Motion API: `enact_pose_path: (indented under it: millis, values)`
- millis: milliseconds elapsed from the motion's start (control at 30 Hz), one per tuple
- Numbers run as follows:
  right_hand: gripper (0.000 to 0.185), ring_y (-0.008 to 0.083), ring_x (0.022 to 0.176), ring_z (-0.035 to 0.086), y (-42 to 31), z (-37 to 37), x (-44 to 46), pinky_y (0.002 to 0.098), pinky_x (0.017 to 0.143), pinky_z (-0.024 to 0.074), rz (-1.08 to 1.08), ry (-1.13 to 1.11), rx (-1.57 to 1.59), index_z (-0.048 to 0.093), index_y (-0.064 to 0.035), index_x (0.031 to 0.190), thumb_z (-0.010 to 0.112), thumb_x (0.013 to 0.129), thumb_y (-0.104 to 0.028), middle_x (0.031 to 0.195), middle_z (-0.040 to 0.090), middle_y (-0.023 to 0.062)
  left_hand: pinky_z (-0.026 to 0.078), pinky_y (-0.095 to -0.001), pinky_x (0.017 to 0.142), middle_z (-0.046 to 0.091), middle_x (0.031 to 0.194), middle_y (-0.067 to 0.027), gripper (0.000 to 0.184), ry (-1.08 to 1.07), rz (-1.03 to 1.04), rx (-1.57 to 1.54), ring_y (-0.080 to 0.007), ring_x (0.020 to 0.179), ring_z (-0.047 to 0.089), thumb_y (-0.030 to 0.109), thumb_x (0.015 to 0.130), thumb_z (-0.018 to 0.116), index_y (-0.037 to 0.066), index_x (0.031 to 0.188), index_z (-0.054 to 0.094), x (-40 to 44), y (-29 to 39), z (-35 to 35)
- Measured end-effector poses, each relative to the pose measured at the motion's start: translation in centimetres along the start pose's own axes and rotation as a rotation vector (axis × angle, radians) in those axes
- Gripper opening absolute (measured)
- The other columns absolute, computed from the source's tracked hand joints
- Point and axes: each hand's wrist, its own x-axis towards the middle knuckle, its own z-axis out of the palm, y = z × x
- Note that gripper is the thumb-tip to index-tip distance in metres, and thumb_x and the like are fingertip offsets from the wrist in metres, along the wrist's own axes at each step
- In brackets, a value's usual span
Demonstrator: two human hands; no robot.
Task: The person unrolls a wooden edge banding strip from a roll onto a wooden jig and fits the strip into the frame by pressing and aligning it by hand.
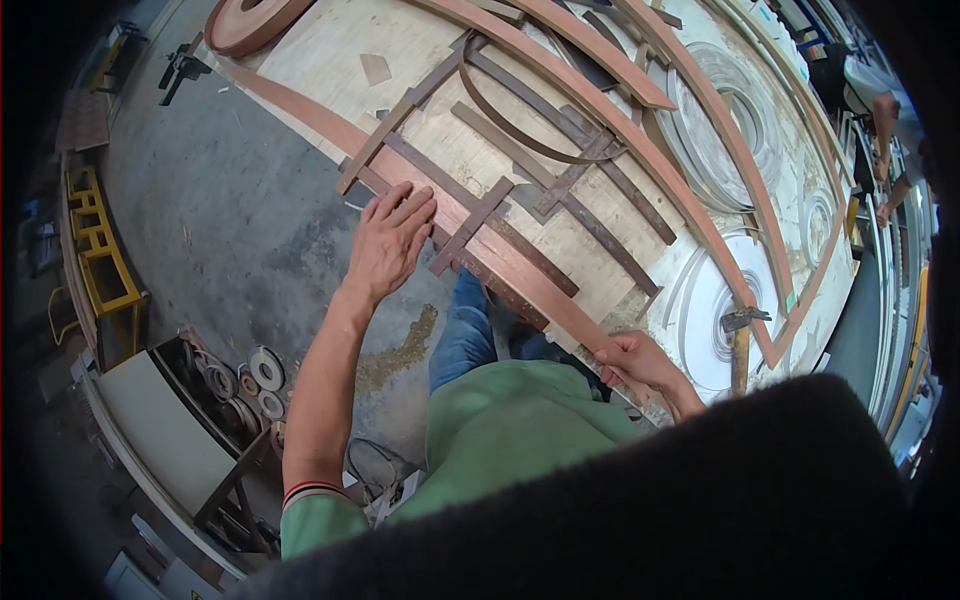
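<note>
A long reddish wood strip (525, 277) lies along the near edge of the workbench (325, 50), running from the far left down to the near right. The person's left hand (392, 240) is spread over it with the fingers extended, resting on its surface rather than grasping it. The right hand (650, 368) pinches the strip near its right end, between thumb and fingers. If that pinch loosens or pulls sideways, the strip could slide out of line, since the left palm appears to hold it by pressure alone; whether anything is fastened cannot be told.

Just right of the left hand, a dark crosspiece (475, 225) lies over the strip. A tug could drag it along, or its edge could scuff the face beneath. Because the strip sits so close to the edge, a push toward the body might tip it off toward the floor (260, 170).

Farther in, dark slats (610, 240) lie at several angles under a thin curved band (490, 105), and a swing of the strip's end could knock them askew. Beyond these, long curved wood pieces (600, 105) stretch across the bench. At the right, a hammer (740, 345) lies near white coils (697, 335); a stray right elbow might nudge it.
</note>
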Motion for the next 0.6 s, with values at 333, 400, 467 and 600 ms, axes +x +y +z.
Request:
enact_pose_path:
  millis: [333, 400, 467, 600]
  values:
    - [0.025, 0.0161, 0.076, 0.070, -8.3, 3.1, 3.0, 0.0288, 0.070, 0.0569, -0.100, -0.031, 0.086, 0.069, -0.0003, 0.098, 0.064, 0.103, -0.024, 0.084, 0.072, 0.0087, 0.035, -0.0455, 0.112, 0.062, 0.144, -0.0027, 0.035, 0.067, -0.070, 0.253, -0.0281, 0.141, 0.046, 0.027, 0.102, 0.059, 0.009, 0.130, 0.068, 2.6, -4.8, -1.7]
    - [0.026, 0.0163, 0.074, 0.070, -8.0, 3.0, 3.2, 0.0294, 0.069, 0.0575, -0.084, -0.015, 0.032, 0.068, 0.0004, 0.097, 0.064, 0.103, -0.024, 0.083, 0.072, 0.0090, 0.034, -0.0469, 0.115, 0.062, 0.144, -0.0025, 0.035, 0.098, -0.073, 0.217, -0.0286, 0.142, 0.045, 0.027, 0.102, 0.059, 0.010, 0.131, 0.068, 2.4, -4.9, -1.0]
    - [0.027, 0.0162, 0.073, 0.070, -7.5, 2.8, 2.9, 0.0296, 0.067, 0.0580, -0.108, 0.009, -0.024, 0.068, 0.0009, 0.097, 0.064, 0.103, -0.025, 0.082, 0.072, 0.0093, 0.032, -0.0480, 0.117, 0.062, 0.144, -0.0022, 0.035, 0.093, -0.064, 0.167, -0.0290, 0.143, 0.044, 0.027, 0.102, 0.060, 0.010, 0.131, 0.069, 2.1, -4.9, -0.6]
    - [0.027, 0.0150, 0.070, 0.070, -4.6, 1.9, 0.9, 0.0284, 0.064, 0.0579, -0.050, 0.037, 0.033, 0.068, 0.0015, 0.098, 0.064, 0.103, -0.025, 0.079, 0.071, 0.0094, 0.031, -0.0491, 0.120, 0.060, 0.146, -0.0011, 0.035, 0.028, -0.061, 0.082, -0.0294, 0.144, 0.044, 0.026, 0.102, 0.060, 0.012, 0.132, 0.069, 1.3, -2.8, -0.1]
